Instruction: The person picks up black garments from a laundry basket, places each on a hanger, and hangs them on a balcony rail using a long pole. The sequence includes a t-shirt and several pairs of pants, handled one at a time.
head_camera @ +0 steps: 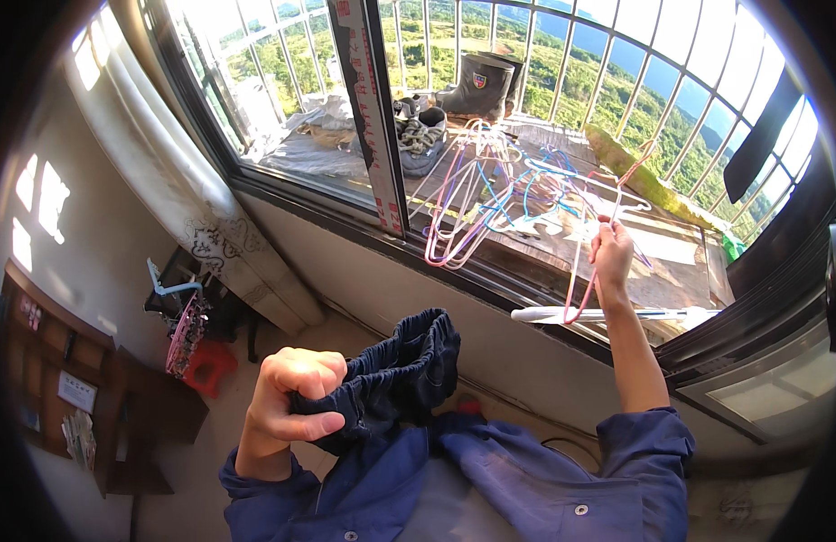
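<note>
In my left hand is the gathered elastic waistband of a dark navy garment, whose opening faces up; its lower part is hidden by my jacket. My right hand reaches over the window sill and grips a pink hanger. The hanger's hook end points up and away from me. Just left of that hand lies a heap of wire hangers in pink, white, blue and purple, spread over wooden boards. A white rod-like item lies by the sill, crossing beneath my right wrist.
Black rubber boots and a laced shoe stand beyond the heap. A long green-yellow object lies along the window bars. The window frame rises left of the hangers. A curtain and wooden shelf are at left.
</note>
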{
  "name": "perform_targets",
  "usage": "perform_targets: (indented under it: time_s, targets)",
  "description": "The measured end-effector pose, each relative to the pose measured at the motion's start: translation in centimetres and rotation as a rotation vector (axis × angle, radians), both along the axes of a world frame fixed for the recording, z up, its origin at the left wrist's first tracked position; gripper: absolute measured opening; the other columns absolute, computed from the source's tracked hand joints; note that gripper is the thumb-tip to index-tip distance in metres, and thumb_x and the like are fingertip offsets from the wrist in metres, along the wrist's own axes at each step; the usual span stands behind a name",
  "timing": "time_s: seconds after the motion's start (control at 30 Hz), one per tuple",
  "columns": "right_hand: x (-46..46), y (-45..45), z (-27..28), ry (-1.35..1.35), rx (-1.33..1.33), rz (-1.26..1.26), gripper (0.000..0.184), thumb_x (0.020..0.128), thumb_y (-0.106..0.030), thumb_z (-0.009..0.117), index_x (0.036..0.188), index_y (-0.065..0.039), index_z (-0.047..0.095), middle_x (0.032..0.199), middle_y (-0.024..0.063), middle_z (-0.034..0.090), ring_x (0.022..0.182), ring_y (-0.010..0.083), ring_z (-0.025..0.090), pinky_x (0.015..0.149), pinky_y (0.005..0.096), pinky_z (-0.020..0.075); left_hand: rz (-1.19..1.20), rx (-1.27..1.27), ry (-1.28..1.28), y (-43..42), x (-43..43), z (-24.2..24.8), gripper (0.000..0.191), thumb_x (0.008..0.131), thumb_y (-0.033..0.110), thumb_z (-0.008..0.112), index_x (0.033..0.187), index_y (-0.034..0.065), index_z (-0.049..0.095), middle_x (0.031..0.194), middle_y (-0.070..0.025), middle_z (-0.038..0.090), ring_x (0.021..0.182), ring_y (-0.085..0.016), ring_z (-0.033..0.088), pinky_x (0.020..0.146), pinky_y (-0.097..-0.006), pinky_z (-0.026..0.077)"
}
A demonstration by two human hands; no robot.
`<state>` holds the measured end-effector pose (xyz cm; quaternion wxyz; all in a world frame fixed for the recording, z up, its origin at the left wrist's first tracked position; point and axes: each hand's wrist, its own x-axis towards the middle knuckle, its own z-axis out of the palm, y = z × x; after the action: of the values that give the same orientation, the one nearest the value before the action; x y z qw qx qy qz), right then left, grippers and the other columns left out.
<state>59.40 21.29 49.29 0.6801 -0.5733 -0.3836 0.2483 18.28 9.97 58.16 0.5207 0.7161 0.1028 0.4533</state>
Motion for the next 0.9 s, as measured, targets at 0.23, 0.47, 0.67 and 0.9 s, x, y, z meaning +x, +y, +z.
perform_targets:
  time_s: [0.23,0.47,0.67,0.9]
  targets:
    - [-2.4,3.2,-3.6,0.284,0.074,-0.184,0.011,0.088,-0.009,0.041,0.087,0.001,0.047,0.055,0.0038,0.045,0.04,0.0119,0.042,0.038,0.0238,0.0367,0.04,0.021,0.084,-0.3,0.4,0.3,0.037,0.054,-0.006,0.069,0.052,0.0057,0.034,0.05,-0.0028,0.034,0.049,-0.019,0.033,0.048,-0.0298,0.027]
    - [-4.1,4.9,-4.5,0.154,-0.284,0.167,0.018,0.092,-0.018,0.042,0.092,-0.001,0.041,0.062,0.0105,0.056,0.04,0.0149,0.05,0.038,0.0272,0.0454,0.073,-0.017,0.131,0.0,0.5,0.2,0.038,0.054,-0.006,0.068,0.052,0.006,0.032,0.051,-0.0035,0.031,0.049,-0.019,0.031,0.047,-0.0303,0.026]
    - [0.2,4.6,-1.1,-0.199,-0.724,0.341,0.031,0.087,-0.025,0.051,0.069,0.0,0.054,0.049,0.0096,0.054,0.033,0.0146,0.046,0.033,0.0273,0.04,0.099,-0.019,0.112,0.2,0.6,-0.2,0.037,0.053,-0.006,0.067,0.051,0.0058,0.032,0.05,-0.0034,0.032,0.049,-0.018,0.03,0.047,-0.0301,0.026]
    - [1.1,8.6,-0.4,-0.257,-0.423,0.402,0.024,0.083,-0.018,0.052,0.069,0.001,0.059,0.055,0.0075,0.058,0.042,0.0116,0.054,0.042,0.0251,0.0444,0.102,0.009,0.131,0.1,0.4,0.0,0.037,0.053,-0.006,0.068,0.051,0.0058,0.034,0.049,-0.0031,0.033,0.047,-0.018,0.032,0.045,-0.0288,0.027]
